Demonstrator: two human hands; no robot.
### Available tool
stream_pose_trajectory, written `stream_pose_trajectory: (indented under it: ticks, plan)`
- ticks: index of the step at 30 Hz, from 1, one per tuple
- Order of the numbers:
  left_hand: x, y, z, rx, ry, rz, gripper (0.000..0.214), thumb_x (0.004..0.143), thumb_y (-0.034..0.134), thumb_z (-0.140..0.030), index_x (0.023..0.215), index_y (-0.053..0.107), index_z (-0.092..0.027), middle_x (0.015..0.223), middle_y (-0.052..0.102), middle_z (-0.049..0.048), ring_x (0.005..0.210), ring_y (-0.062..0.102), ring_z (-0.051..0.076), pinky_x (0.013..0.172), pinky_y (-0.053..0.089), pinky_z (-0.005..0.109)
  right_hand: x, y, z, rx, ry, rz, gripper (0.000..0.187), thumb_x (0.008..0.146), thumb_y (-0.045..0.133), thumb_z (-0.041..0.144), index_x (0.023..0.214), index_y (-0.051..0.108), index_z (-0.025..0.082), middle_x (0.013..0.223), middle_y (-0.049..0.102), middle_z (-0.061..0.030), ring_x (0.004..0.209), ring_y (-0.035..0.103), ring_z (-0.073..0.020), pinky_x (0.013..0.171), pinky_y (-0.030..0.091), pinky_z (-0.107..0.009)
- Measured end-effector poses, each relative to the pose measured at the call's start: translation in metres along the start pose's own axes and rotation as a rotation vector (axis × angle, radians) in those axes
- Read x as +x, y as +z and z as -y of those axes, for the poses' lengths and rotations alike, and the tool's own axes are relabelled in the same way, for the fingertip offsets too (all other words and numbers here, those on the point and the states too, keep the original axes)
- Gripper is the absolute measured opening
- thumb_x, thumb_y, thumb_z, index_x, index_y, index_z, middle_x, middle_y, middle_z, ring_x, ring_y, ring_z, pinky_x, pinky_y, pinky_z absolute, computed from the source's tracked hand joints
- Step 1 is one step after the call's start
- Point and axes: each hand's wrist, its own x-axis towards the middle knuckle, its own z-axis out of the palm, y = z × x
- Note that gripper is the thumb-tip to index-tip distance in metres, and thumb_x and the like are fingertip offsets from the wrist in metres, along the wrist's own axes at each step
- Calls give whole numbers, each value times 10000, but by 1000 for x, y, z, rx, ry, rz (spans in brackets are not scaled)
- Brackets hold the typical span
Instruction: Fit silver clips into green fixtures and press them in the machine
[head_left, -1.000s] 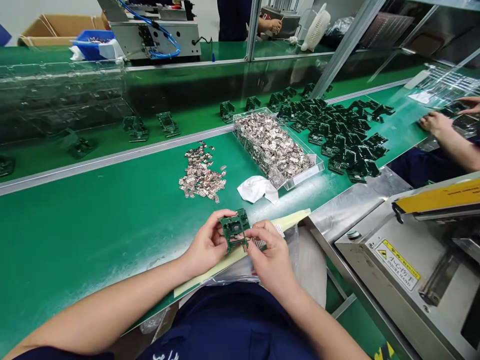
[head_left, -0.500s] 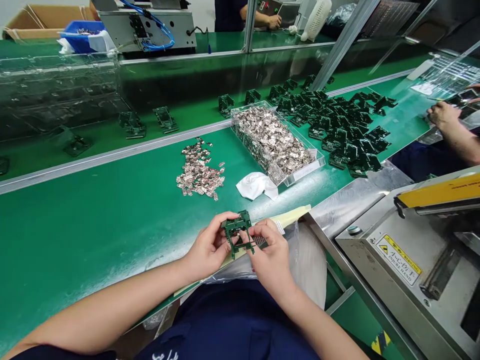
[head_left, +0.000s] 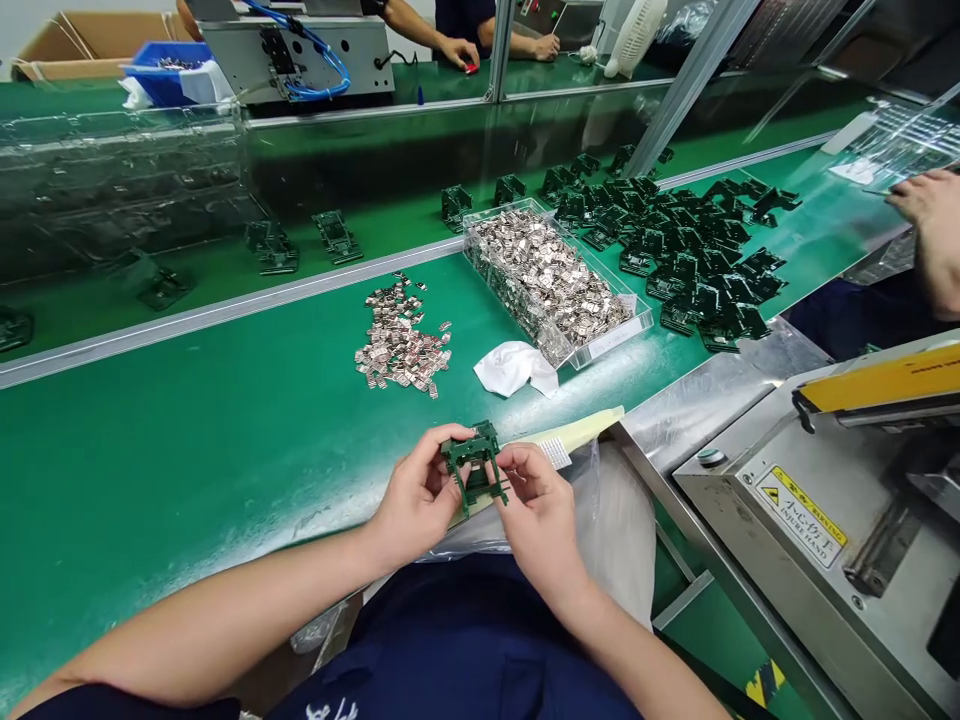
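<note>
My left hand (head_left: 416, 495) and my right hand (head_left: 536, 505) both pinch one small green circuit board (head_left: 473, 463) just above the near edge of the green bench (head_left: 187, 440). The left fingers grip its left side and the right fingers its right side. A loose heap of small metal clips (head_left: 401, 345) lies on the bench beyond my hands. To its right stands a clear tray (head_left: 624, 325) full of the same clips. A pile of green boards (head_left: 675, 250) lies further right.
A white cloth (head_left: 514, 368) lies beside the tray. A cream strip (head_left: 577, 432) runs along the bench edge. A grey machine with a yellow warning label (head_left: 802, 515) stands at my right. A co-worker's hand (head_left: 926, 205) works far right; other people's hands (head_left: 457, 50) are at the back bench.
My right fingers have shifted on the board and it has turned slightly. The co-worker's hand at the right has moved up and rightward. A new hand has reached onto the back bench.
</note>
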Motion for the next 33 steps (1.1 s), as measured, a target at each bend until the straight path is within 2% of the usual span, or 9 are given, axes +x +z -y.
stream_pose_trajectory:
  ticks: [7,10,12,15,18,21,24,28,33]
  plan:
    - [-6,11,-13,-53,-51,-38,286,859,628,-342,1111,557,-228,915,625,33,760,601,157,669,549,264,-5,0,7,202,157,-61,210,730,746,335,689,608,182,667,601,-6,601,581,-142,558,528,-251]
    - [-8,23,-17,-58,-39,15,269,860,624,-294,1111,552,-232,952,639,35,801,621,161,722,561,275,-14,-8,10,289,231,-114,270,700,780,351,688,564,190,602,568,23,492,511,-111,445,463,-216]
    - [-7,32,-18,-52,-16,78,270,858,623,-265,1116,552,-231,954,642,33,798,621,153,715,560,262,-21,-18,8,308,216,-165,293,697,787,365,697,551,192,602,551,31,471,483,-99,410,429,-199]
    - [4,47,-20,-31,10,165,275,845,634,-262,1107,562,-221,954,636,35,790,615,148,695,565,256,-33,-39,-7,255,132,-304,269,747,753,394,777,582,189,704,583,5,597,558,-122,526,519,-222]
    - [31,68,-18,-107,15,134,326,819,666,-337,1092,535,-215,950,618,38,811,621,162,659,581,262,-38,-58,-34,251,165,-451,304,811,690,470,870,604,184,765,594,-9,679,591,-140,647,581,-287]
    - [59,91,-10,-209,40,73,402,774,707,-407,1059,496,-215,969,612,45,865,636,181,651,590,263,-33,-62,-59,217,255,-397,417,813,641,574,854,636,159,697,601,-16,608,581,-141,586,566,-288]
    - [76,106,2,-249,53,36,442,756,718,-438,1055,472,-224,1020,600,52,888,639,184,653,595,268,-22,-49,-69,182,246,-291,449,785,648,596,756,654,148,614,604,-21,537,553,-138,518,503,-260]
    - [77,111,12,-225,65,-11,446,780,696,-432,1094,455,-227,1016,602,52,879,640,182,685,596,286,-17,-32,-70,153,181,-263,414,835,585,551,690,621,164,583,582,-10,538,536,-138,538,460,-254]
    - [73,110,13,-152,107,0,406,827,653,-379,1152,476,-213,984,598,51,857,625,173,680,580,272,-21,-27,-75,58,116,-286,359,911,479,478,730,561,180,595,502,16,545,452,-124,524,382,-239]
